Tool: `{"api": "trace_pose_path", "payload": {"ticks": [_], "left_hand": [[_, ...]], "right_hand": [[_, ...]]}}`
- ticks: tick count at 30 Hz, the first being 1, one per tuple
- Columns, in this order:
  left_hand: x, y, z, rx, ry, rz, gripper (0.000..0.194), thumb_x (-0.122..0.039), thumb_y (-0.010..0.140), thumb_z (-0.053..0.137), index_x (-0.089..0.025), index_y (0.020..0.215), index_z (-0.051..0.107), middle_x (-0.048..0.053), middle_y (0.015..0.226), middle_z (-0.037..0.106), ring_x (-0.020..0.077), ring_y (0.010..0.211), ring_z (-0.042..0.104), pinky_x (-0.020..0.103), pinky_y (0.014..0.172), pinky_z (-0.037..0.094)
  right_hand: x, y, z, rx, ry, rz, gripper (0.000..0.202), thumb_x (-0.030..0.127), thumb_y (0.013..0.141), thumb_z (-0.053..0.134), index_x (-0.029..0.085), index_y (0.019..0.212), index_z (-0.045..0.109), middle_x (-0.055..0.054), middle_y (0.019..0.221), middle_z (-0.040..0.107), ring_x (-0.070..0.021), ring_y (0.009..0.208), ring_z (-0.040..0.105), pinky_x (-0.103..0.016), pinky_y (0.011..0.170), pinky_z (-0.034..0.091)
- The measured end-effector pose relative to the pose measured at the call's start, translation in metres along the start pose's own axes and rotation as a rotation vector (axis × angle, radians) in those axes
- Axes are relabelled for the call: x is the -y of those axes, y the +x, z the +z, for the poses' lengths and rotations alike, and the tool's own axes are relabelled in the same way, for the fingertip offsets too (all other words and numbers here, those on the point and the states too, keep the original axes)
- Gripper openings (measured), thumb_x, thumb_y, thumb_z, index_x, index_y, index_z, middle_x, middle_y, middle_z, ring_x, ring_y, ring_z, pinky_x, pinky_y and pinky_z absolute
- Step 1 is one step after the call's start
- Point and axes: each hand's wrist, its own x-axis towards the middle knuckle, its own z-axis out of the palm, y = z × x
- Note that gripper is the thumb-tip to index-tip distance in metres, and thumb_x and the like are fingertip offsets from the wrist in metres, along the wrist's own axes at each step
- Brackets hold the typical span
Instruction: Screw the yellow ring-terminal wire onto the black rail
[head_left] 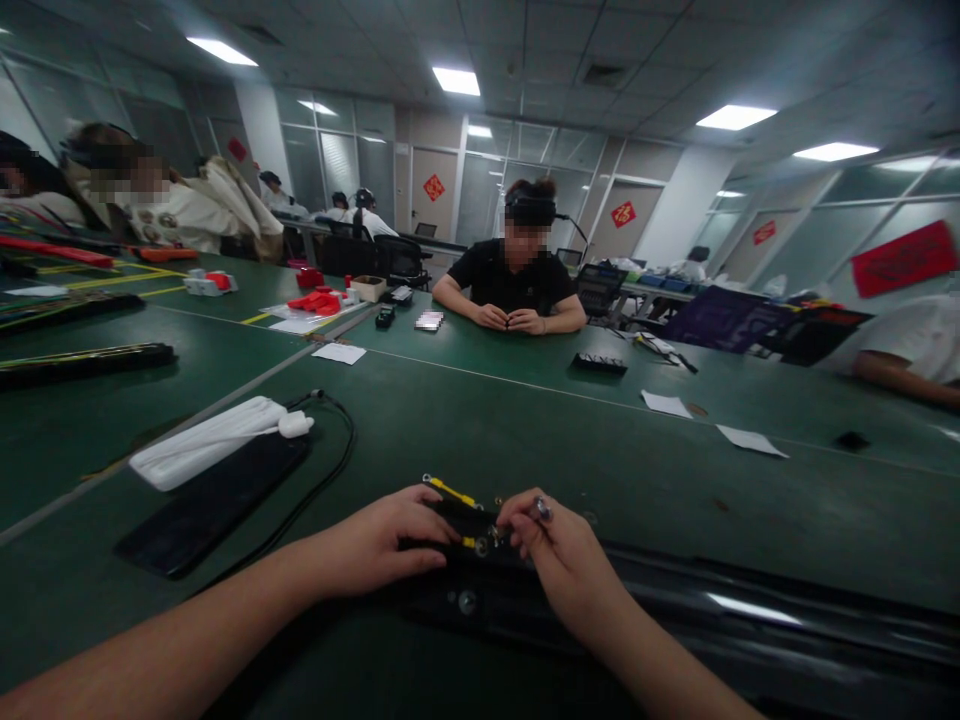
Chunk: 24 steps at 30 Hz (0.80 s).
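Note:
A long glossy black housing [712, 600] lies along the near part of the table, stretching off to the right. My left hand [401, 538] rests at its left end, fingers stretched out and thumb apart. Its fingertips touch or nearly touch a short yellow-sleeved piece [469, 542] by a round metal fastener [481, 547]. Just beyond lies a yellow cable [450, 490] with a ring terminal at its far end. My right hand [559, 545] is closed in a pinch above the same spot, a small shiny metal piece [541, 509] showing between its fingers. What its fingertips pinch is unclear.
To the left lie a white power strip [210, 440], a flat black slab [214, 505] and a black cable [349, 450]. A person in black [514, 275] sits opposite. Papers [666, 404], a black part [598, 363] and red pieces [315, 301] lie farther off.

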Motion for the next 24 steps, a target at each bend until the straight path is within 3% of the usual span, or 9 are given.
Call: {"api": "trace_pose_path", "payload": {"ticks": [24], "left_hand": [[0.0000, 0.0008, -0.0003, 0.000, -0.008, 0.003, 0.015, -0.024, 0.092, 0.059, -0.022, 0.103, 0.070, 0.002, 0.110, 0.070, 0.0227, 0.118, 0.051, 0.041, 0.109, 0.031]], "right_hand": [[-0.0047, -0.0006, 0.0005, -0.002, 0.032, -0.028, 0.025, 0.028, 0.100, 0.035, 0.019, 0.092, 0.057, -0.003, 0.081, 0.060, -0.0155, 0.069, 0.057, -0.029, 0.065, 0.046]]}}
